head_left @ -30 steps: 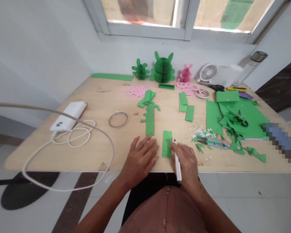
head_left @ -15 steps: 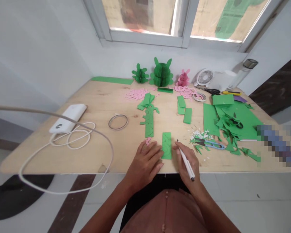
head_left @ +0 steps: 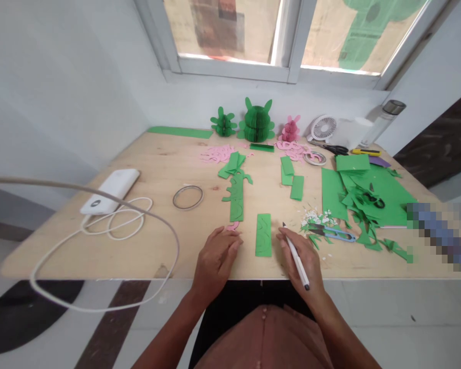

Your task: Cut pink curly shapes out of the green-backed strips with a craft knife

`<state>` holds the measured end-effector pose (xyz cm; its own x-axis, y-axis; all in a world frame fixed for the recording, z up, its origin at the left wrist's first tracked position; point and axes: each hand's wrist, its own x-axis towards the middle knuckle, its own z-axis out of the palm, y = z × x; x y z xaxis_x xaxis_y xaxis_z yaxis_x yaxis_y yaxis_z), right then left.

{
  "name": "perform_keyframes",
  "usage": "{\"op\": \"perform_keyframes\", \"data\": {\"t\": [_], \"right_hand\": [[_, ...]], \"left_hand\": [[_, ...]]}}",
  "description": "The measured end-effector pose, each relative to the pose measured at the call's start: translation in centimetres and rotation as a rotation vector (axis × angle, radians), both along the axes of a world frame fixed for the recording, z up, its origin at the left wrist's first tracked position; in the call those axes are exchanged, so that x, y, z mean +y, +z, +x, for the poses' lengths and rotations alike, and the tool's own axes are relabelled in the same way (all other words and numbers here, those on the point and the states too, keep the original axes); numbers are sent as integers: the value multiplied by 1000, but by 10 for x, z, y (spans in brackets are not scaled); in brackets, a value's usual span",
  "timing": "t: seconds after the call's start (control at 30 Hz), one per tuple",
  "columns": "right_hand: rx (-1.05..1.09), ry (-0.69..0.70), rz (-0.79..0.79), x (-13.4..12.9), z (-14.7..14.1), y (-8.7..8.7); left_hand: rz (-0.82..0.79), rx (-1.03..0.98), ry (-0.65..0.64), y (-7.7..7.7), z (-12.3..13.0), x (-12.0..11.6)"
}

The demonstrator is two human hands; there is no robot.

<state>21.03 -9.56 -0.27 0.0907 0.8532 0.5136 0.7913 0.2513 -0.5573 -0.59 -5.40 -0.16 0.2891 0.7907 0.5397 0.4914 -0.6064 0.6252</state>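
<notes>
My right hand (head_left: 301,259) is closed around a white marker pen (head_left: 296,261), its dark tip pointing up and away from me. Between my two hands lies a green paper strip (head_left: 263,236) with curved lines drawn on it, touched by neither. My left hand (head_left: 217,259) rests on the table left of the strip, fingers loosely bent, with no object visible in them. A curved pink paper cutout (head_left: 232,226) lies against its fingers, partly covered. Just beyond sits another green strip (head_left: 236,200), its left edge cut into curved shapes.
Green paper sheets (head_left: 392,189) and scraps lie right, beside blue thread snips (head_left: 336,232). Pink cutouts (head_left: 217,153), folded green pieces (head_left: 297,187) and paper figures (head_left: 257,123) are farther back. A tape ring (head_left: 188,197), a white power bank (head_left: 110,190) and its looping cable are left.
My left hand has lifted off the drawn green strip and moved left, its fingers now more bent. The right hand still holds the pen, slightly farther right. The view has tilted slightly.
</notes>
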Motion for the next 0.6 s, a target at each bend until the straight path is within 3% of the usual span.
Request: {"op": "perform_keyframes", "data": {"t": [0.27,0.6], "right_hand": [[-49,15,42,3,1,-9],[-132,19,90,2,-1,-8]], "left_hand": [[-136,-6,73,7,3,12],[14,213,167,4,0,46]]}}
